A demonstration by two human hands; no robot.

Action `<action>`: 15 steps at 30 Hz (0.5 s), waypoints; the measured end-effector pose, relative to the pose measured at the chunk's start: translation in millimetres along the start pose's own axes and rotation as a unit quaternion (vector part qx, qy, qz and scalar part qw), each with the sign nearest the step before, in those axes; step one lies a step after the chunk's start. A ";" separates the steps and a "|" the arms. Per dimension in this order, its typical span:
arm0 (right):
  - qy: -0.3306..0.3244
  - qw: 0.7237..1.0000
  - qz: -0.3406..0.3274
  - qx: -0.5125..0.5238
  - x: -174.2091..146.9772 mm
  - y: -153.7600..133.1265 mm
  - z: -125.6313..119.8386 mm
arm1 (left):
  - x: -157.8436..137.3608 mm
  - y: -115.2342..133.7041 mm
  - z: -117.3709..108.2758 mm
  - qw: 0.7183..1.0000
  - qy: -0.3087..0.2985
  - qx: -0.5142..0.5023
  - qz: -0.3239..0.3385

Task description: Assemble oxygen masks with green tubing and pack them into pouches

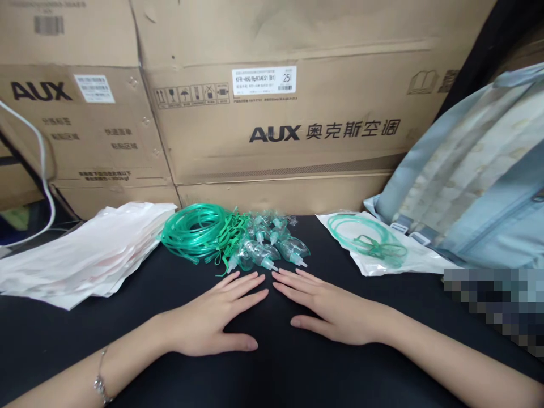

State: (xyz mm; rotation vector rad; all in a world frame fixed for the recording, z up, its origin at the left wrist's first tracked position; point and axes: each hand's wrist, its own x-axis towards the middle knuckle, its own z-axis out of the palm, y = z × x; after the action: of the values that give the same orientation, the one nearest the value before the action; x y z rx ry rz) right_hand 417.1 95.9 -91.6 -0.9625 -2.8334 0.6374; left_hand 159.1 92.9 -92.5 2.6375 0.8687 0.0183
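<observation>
My left hand (216,317) lies flat on the black table (272,374), fingers spread and holding nothing. Facing it, my right hand (335,311) rests palm down with its fingers stretched out, also holding nothing. Just beyond my fingertips is a group of clear oxygen masks (259,249) with pale green connectors. Green elastic straps (233,229) lie bunched at their left. Left of those sits a pile of coiled green tubing (193,232). A white-backed clear bag (369,246) at the right contains another coil of green tubing and straps.
A stack of white-and-clear pouches (93,249) lies at the left. Cardboard boxes (280,158) stand along the back. A light blue backpack (480,187) leans at the right, and a white cable (45,170) hangs at the left edge.
</observation>
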 end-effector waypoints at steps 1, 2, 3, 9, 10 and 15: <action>-0.001 1.000 0.001 -0.002 0.2 -0.5 -0.3 | 0.1 -0.1 0.2 1.000 0.001 0.000 -0.001; -0.001 1.000 0.002 -0.003 0.4 -0.9 -0.5 | 0.2 -0.1 0.4 1.000 0.003 -0.001 -0.003; -0.001 1.000 0.002 -0.005 0.6 -1.1 -0.7 | 0.2 -0.1 0.6 1.000 0.004 -0.002 -0.003; 0.011 1.000 -0.005 -0.013 1.3 -0.1 -0.2 | -0.7 0.0 0.4 1.000 0.010 -0.010 0.002; 0.013 1.000 -0.006 -0.015 1.1 0.0 0.2 | -0.9 -0.1 0.4 1.000 0.012 -0.013 0.003; 0.044 0.997 -0.033 -0.062 0.0 -0.3 0.7 | -0.9 -1.9 1.8 0.999 0.027 -0.027 0.013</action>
State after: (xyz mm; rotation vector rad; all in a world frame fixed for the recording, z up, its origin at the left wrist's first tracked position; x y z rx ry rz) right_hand 416.8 95.5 -92.1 -0.8855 -2.8405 0.4052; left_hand 157.5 93.2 -94.7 2.6096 0.8389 0.1196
